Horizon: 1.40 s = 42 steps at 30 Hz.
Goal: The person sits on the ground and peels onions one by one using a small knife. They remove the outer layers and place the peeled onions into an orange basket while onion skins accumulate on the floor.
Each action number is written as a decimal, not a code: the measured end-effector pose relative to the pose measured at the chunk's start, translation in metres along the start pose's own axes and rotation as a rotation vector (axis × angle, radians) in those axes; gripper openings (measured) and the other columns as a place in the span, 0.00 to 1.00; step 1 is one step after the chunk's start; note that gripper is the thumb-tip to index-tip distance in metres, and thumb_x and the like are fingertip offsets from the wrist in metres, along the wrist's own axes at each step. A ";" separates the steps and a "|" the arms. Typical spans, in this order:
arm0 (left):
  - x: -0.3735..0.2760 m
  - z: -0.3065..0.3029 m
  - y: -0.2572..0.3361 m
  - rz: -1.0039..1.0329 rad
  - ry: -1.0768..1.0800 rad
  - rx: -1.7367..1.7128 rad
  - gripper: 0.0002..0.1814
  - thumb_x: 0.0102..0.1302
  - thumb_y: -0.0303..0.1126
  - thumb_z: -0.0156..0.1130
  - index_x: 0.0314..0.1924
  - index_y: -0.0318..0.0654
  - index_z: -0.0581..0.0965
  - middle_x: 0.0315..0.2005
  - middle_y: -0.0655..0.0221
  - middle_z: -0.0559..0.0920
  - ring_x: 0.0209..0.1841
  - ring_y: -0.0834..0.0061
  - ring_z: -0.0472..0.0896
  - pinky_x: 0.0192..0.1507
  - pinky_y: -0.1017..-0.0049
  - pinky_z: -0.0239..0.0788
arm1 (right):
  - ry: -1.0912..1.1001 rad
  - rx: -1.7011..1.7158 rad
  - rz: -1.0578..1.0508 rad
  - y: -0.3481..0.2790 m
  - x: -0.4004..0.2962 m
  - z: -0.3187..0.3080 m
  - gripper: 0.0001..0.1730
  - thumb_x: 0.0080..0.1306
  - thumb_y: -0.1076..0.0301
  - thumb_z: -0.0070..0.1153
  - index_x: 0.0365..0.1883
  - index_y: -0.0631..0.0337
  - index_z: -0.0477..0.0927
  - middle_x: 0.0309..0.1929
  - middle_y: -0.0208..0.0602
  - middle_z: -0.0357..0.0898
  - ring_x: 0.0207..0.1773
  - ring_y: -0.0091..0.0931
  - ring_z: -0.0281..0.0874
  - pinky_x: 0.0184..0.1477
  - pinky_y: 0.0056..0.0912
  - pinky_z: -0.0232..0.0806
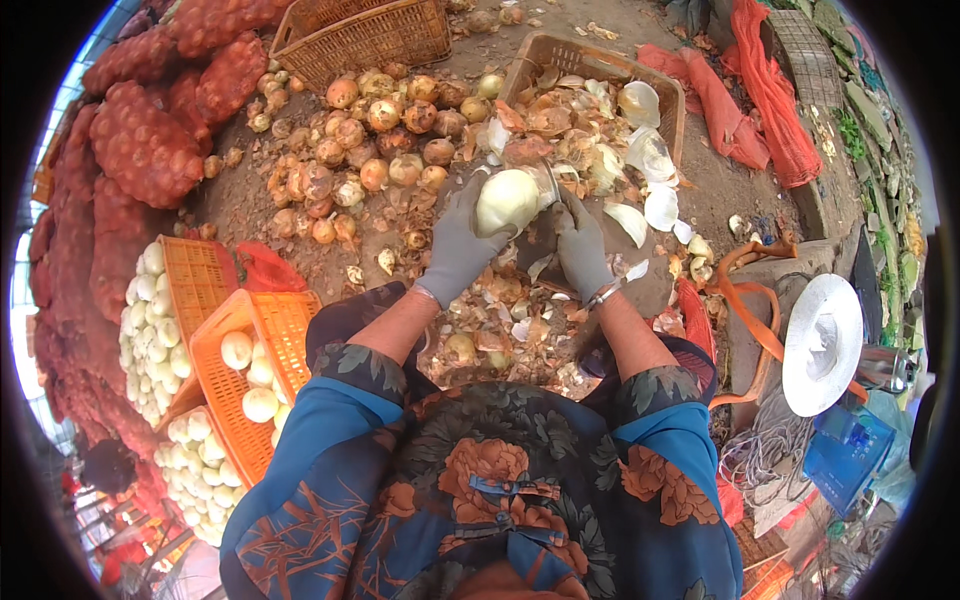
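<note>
My left hand (pixel 469 244), in a grey glove, grips a large, mostly white peeled onion (pixel 508 201), fingers behind it and thumb along its lower side. Close to its right, my right hand (pixel 583 244), also gloved, has its fingers closed on a thin, shiny, blade-like piece (pixel 553 184) at the onion's edge. Its grip hides most of that piece, so I cannot tell its exact kind. Just beyond both hands, a plastic crate (pixel 675 112) holds papery skins and pale onion layers (pixel 547 120). Unpeeled onions (pixel 382 116) are heaped on the ground to the upper left.
Orange crates (pixel 255 322) with peeled onions (pixel 260 403) stand at my left. Red mesh sacks (pixel 146 146) are stacked behind them. Another crate (pixel 367 41) lies at the top. On my right are a white hat (pixel 823 345), orange straps (pixel 761 300) and a blue box (pixel 849 454).
</note>
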<state>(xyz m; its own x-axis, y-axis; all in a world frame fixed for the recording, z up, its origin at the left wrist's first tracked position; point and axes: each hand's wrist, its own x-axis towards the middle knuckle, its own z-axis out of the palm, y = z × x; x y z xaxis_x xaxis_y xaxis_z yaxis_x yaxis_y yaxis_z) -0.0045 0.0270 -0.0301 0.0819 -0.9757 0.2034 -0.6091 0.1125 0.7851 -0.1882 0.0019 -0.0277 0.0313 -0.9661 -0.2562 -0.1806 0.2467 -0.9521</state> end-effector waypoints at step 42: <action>-0.100 -0.152 0.033 -0.163 -0.023 -1.498 0.37 0.64 0.39 0.66 0.68 0.32 0.61 0.61 0.59 0.73 0.62 0.61 0.73 0.60 0.58 0.70 | 0.079 -0.291 -0.179 0.027 -0.049 -0.045 0.19 0.71 0.62 0.45 0.54 0.65 0.76 0.39 0.48 0.82 0.38 0.37 0.80 0.42 0.38 0.68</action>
<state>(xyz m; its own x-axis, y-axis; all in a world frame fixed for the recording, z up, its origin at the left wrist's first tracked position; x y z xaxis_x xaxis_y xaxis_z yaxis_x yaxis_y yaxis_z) 0.0870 0.1571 0.0637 0.0468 -0.9971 0.0596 0.7525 0.0744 0.6543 -0.2385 0.0524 -0.0335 0.0141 -0.9978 -0.0647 -0.4524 0.0514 -0.8903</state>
